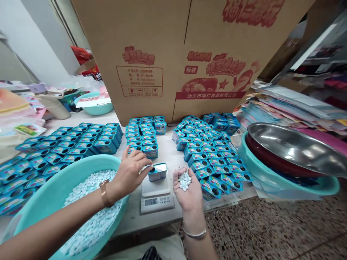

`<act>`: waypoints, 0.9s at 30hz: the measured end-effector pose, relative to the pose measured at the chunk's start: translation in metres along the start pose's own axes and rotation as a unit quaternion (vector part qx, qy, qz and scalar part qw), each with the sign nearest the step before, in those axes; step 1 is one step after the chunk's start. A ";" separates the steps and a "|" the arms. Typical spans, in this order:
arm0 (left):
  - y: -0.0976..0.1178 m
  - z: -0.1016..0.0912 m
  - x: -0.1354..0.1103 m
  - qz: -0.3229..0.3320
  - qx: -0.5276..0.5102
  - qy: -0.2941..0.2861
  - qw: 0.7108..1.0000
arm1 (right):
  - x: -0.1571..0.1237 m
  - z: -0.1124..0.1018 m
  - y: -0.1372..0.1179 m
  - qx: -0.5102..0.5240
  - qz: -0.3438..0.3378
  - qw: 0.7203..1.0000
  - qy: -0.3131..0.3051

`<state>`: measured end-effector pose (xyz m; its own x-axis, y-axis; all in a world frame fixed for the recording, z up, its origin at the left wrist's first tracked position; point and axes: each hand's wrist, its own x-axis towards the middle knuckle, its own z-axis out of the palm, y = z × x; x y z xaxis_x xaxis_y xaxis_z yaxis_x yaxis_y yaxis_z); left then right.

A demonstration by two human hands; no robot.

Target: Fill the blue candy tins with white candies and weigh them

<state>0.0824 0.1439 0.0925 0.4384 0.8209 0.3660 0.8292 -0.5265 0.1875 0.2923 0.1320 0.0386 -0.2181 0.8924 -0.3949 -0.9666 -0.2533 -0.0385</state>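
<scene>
On a small white digital scale (157, 205) stands a blue tin (158, 172) with a plain silver top and a dark hole at its left end. My left hand (132, 171) is over the tin's left side, thumb and finger pinched together by the hole; what they hold there is too small to make out. Beside the scale, my right hand (189, 196) lies palm up and cupped around a small heap of white candies (184, 181). A turquoise basin (120, 213) full of pale candies (93, 224) is under my left forearm.
Rows of blue tins (214, 159) stand right of the scale, with more tins (142, 135) behind and at left. A large cardboard box (168, 104) walls off the back. A metal bowl (292, 148) rests on basins at right, near stacked printed sheets (298, 108).
</scene>
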 end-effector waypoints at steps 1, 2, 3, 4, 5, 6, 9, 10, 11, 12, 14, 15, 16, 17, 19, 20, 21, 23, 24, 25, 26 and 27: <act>-0.006 0.002 -0.001 -0.007 0.008 -0.012 1.000 | 0.000 -0.001 -0.004 0.006 -0.010 1.000 0.007; -0.011 0.004 -0.003 -0.009 0.013 -0.025 1.000 | 0.001 -0.001 -0.007 0.011 -0.019 1.000 0.012; -0.015 0.006 -0.003 -0.008 0.014 -0.039 0.999 | 0.001 -0.001 -0.011 0.013 -0.026 0.999 0.014; -0.017 0.008 -0.003 -0.004 0.013 -0.050 0.999 | 0.001 -0.001 -0.014 0.012 -0.033 0.999 0.014; -0.019 0.008 -0.001 -0.001 0.008 -0.054 0.998 | 0.000 -0.001 -0.017 0.010 -0.040 0.999 0.012; -0.020 0.007 0.002 -0.001 0.003 -0.049 0.999 | 0.000 -0.002 -0.019 0.009 -0.045 0.999 0.011; -0.021 0.001 0.014 -0.020 -0.012 -0.009 1.000 | -0.001 -0.004 -0.026 0.019 -0.060 0.998 0.013; -0.020 0.000 0.019 -0.023 -0.013 -0.008 1.000 | -0.001 -0.005 -0.027 0.017 -0.065 0.998 0.015; -0.017 0.001 0.023 -0.019 -0.013 -0.022 0.999 | 0.000 -0.007 -0.029 0.010 -0.069 0.997 0.016; -0.013 0.003 0.026 -0.008 -0.009 -0.049 0.999 | 0.001 -0.008 -0.029 0.001 -0.072 0.997 0.017; -0.002 0.013 0.033 0.032 0.008 -0.120 0.992 | 0.004 -0.011 -0.031 -0.017 -0.073 0.997 0.013; 0.003 0.019 0.037 0.051 0.017 -0.150 0.987 | 0.006 -0.012 -0.031 -0.025 -0.071 0.997 0.008; 0.008 0.026 0.043 0.067 0.025 -0.168 0.983 | 0.007 -0.014 -0.032 -0.032 -0.068 0.997 0.001; 0.012 0.033 0.050 0.076 0.031 -0.176 0.981 | 0.008 -0.015 -0.033 -0.039 -0.066 0.997 -0.007; 0.013 0.044 0.072 0.081 0.035 -0.173 0.981 | 0.010 -0.019 -0.037 -0.042 -0.064 0.997 -0.015; 0.011 0.049 0.086 0.078 0.037 -0.165 0.983 | 0.010 -0.021 -0.040 -0.036 -0.065 0.997 -0.012; 0.006 0.054 0.101 0.076 0.042 -0.154 0.984 | 0.011 -0.023 -0.043 -0.027 -0.067 0.997 -0.008; -0.008 0.064 0.132 0.069 0.069 -0.132 0.986 | 0.010 -0.028 -0.050 -0.010 -0.072 0.997 0.000; -0.017 0.071 0.147 0.062 0.087 -0.122 0.987 | 0.010 -0.030 -0.054 -0.007 -0.074 0.997 0.001; -0.027 0.078 0.161 0.054 0.107 -0.114 0.986 | 0.009 -0.032 -0.057 -0.009 -0.075 0.997 -0.001; -0.037 0.086 0.173 0.045 0.122 -0.110 0.985 | 0.009 -0.034 -0.060 -0.013 -0.077 0.997 -0.006; -0.047 0.093 0.184 0.037 0.133 -0.107 0.985 | 0.009 -0.036 -0.062 -0.018 -0.077 0.997 -0.011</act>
<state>0.1564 0.3399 0.0662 0.5412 0.8246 0.1649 0.8408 -0.5342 -0.0882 0.3556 0.1421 0.0048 -0.0714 0.9297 -0.3613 -0.9834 -0.1261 -0.1302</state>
